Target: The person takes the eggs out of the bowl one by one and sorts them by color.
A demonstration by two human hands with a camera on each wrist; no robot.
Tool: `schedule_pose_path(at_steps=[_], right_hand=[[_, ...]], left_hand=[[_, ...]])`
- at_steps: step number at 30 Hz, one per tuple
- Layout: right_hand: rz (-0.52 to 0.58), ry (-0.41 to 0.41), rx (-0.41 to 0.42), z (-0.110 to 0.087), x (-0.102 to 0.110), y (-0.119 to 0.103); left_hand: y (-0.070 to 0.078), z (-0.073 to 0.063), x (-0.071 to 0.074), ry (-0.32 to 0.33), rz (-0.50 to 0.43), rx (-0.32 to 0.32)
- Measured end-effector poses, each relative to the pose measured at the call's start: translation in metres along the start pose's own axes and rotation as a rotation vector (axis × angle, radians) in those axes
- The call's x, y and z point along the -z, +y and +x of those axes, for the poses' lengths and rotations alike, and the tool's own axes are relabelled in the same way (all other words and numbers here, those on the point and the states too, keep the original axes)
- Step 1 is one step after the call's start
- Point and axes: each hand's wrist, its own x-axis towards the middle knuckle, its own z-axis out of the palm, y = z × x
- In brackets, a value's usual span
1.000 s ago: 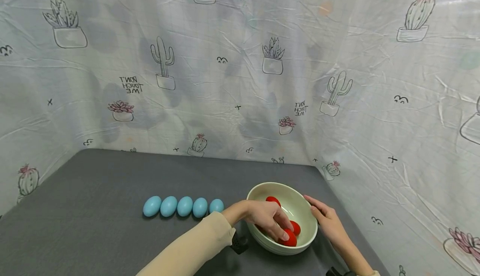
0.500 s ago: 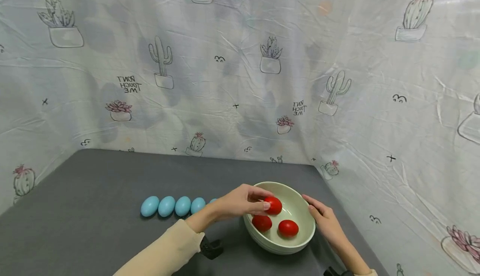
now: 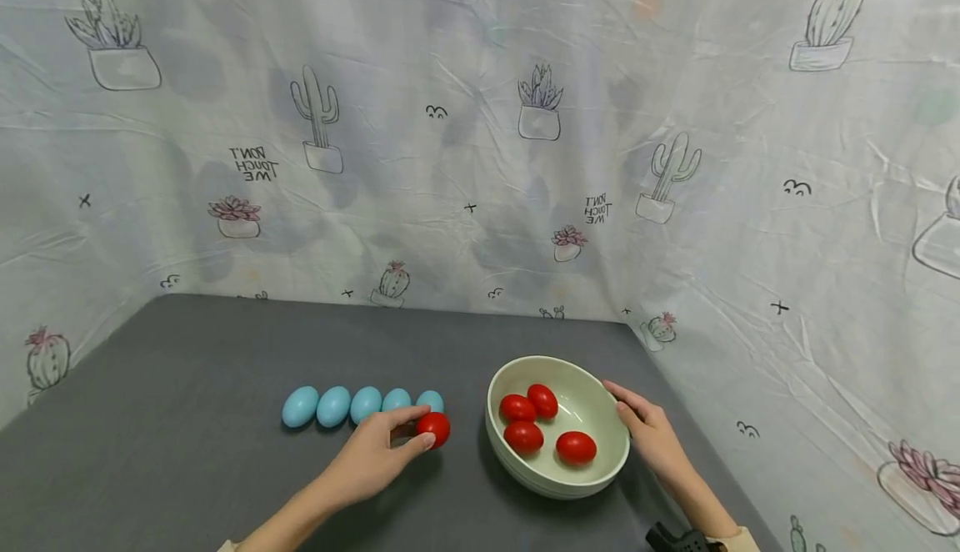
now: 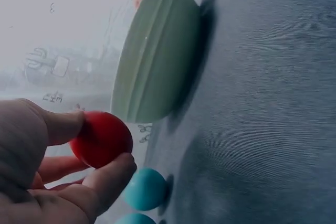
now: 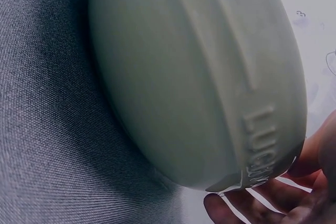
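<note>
My left hand (image 3: 375,454) pinches a red egg (image 3: 433,429) between thumb and fingertips, in front of the right end of a row of blue eggs. In the left wrist view the red egg (image 4: 102,139) is held clear of the cloth, with a blue egg (image 4: 145,189) beyond it. The row runs left along the table, from a blue egg (image 3: 301,407) at its far end. A pale green bowl (image 3: 558,485) holds several red eggs (image 3: 576,449). At the bowl's right side rests my right hand (image 3: 654,435), its fingers (image 5: 223,209) against the outer wall.
Dark grey cloth (image 3: 225,485) covers the table. Behind it and along the sides hang pale sheets (image 3: 480,160) printed with cacti. Raised letters mark the bowl's outer wall in the right wrist view. A dark strap (image 3: 678,539) sits on the right wrist.
My left hand has come out of the bowl with a red egg and moved left, to the front of the blue row. The right hand stays at the bowl's side.
</note>
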Motion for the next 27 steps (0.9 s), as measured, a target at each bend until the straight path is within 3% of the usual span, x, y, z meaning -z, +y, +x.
schedule_pose_path(at_steps=[12, 20, 27], right_hand=[[0.011, -0.007, -0.019, 0.0, 0.002, -0.003], [-0.004, 0.0, -0.004, 0.0, 0.001, -0.004], [0.02, -0.007, -0.025, 0.0, 0.001, -0.005]], left_hand=[[-0.014, -0.013, -0.001, 0.054, 0.003, 0.104], [-0.024, -0.014, 0.0, -0.018, -0.038, 0.15], [-0.029, -0.015, -0.002, 0.005, -0.046, 0.158]])
